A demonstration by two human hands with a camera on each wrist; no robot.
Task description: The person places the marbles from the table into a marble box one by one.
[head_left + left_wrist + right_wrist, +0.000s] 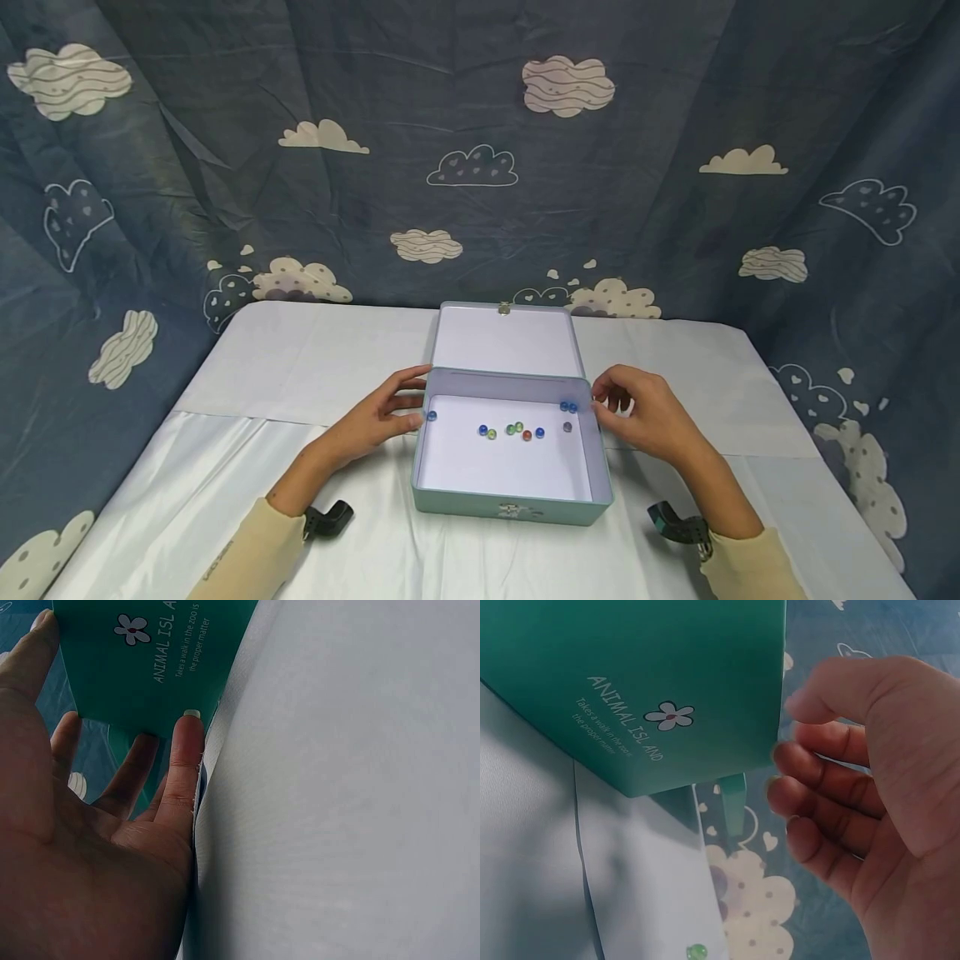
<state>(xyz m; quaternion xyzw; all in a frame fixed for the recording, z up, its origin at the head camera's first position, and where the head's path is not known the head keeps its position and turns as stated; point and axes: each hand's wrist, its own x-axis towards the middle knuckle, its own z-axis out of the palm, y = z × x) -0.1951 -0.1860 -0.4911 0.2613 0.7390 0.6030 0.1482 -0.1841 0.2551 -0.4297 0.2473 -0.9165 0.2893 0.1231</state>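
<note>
An open green tin box (pixel 457 501) with a pale lining stands in the middle of the table, its lid (pixel 506 340) folded back. Several glass marbles lie on its floor, including a red marble (pixel 527 435), a green marble (pixel 519 427) and a blue marble (pixel 432 416) by the left wall. My left hand (pixel 378 417) rests against the box's left side, fingers extended towards the rear corner. At the right rear corner is my right hand (pixel 637 408), its fingers loosely bent and the tips right at the rim.
A white cloth (pixel 330 333) covers the table. One green marble (pixel 697 951) lies outside the box in the right wrist view. Behind and around the table hangs a dark blue curtain (pixel 480 100) with cloud prints. Black wrist devices (pixel 327 518) sit under both wrists.
</note>
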